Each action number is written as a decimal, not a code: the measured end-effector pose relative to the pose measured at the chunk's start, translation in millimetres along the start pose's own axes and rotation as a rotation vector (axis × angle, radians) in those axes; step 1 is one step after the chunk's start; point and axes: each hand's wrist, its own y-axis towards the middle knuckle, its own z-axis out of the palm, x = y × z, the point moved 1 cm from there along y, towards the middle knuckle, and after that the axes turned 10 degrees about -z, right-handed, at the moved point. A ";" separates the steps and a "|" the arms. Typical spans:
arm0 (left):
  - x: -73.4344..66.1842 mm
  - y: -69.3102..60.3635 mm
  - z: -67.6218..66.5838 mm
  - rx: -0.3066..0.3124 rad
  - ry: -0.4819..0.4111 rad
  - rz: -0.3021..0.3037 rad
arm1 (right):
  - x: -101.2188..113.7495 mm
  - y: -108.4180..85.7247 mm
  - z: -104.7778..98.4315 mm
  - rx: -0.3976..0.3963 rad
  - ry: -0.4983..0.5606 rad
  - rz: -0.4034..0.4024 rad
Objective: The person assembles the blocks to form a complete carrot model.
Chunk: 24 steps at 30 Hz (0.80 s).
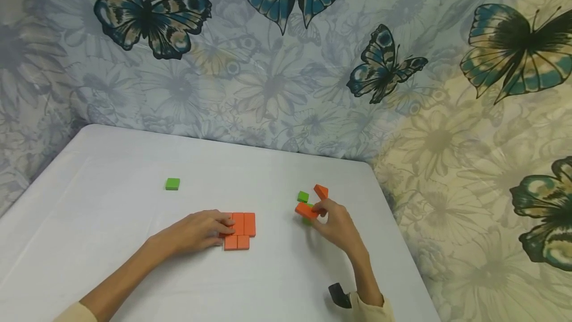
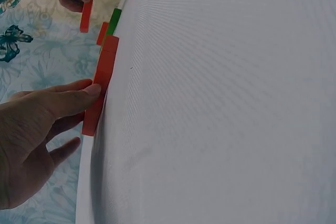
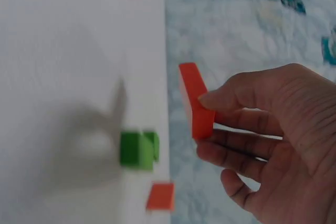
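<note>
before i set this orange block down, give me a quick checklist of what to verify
1. Orange block secure in the right hand: ok, pinched between thumb and fingers.
2. Held piece clear of the table: ok, raised above it.
3. Left hand at the orange group: ok, touching its left end.
4. Seams under that hand closed: cannot tell, the fingers cover them.
5. Held piece against the group: not ok, apart, off to its right.

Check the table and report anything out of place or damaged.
Nothing looks spilled or visibly damaged. One green block lies alone toward the left of the white table, well apart from the other green blocks near the right hand, so it looks stray, though that may be deliberate.
</note>
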 end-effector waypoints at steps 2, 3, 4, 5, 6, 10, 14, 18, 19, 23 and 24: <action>0.2 -0.1 0.1 -0.001 0.002 0.006 | 15.6 -3.0 6.8 0.057 0.034 -0.095; 0.3 -0.1 0.1 -0.001 0.004 0.008 | 23.5 -4.4 10.9 0.091 0.052 -0.140; 0.2 0.0 -0.1 -0.002 0.006 0.011 | 31.4 -5.6 15.1 0.130 0.072 -0.178; 0.1 0.2 -0.1 -0.003 0.008 0.015 | 38.9 -6.6 19.5 0.168 0.088 -0.210; 0.0 0.2 -0.2 -0.005 0.009 0.018 | 46.3 -7.3 23.8 0.204 0.101 -0.234; -0.6 0.0 -1.1 -0.007 0.009 0.024 | 71.1 -8.1 40.9 0.316 0.124 -0.291; -0.3 -0.9 -1.3 -0.004 0.003 0.020 | 87.7 -7.0 59.0 0.382 0.122 -0.360; 0.0 -0.4 -0.1 -0.011 0.010 0.034 | 96.2 -9.2 74.1 0.375 0.054 -0.445; 0.1 -0.3 0.0 -0.013 0.013 0.036 | 97.3 -9.7 77.0 0.358 0.015 -0.475; 0.1 0.2 0.3 -0.006 0.023 0.033 | 101.4 -12.0 84.5 0.282 -0.108 -0.589; 0.1 0.2 0.4 -0.005 0.023 0.033 | 102.5 -12.3 86.1 0.270 -0.122 -0.618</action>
